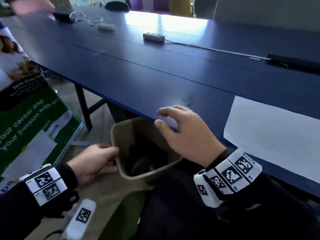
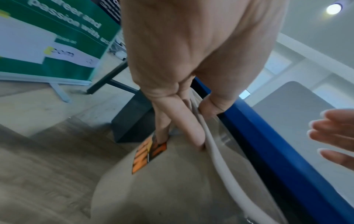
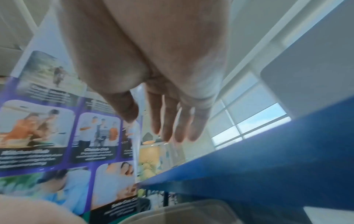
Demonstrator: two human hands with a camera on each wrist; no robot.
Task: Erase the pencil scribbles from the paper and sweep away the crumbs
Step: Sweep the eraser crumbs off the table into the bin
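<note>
You're in an office/meeting rm: long blue table (image 1: pixel 155 70) w/ power strip (image 1: pixel 153 37), recruitment banner (image 1: pixel 32 122) re careers, big windows (image 3: pixel 249 121) behind.

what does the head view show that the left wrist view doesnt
Only the head view shows the white paper sheet, the faint grey crumbs on the tabletop, the grey power strip, and the dark inside of the bin.

Only the left wrist view shows the orange and black sticker on the bin's outer wall.

Both show the left hand gripping the beige plastic bin's rim, the open right hand, the blue table edge and the green banner.
</note>
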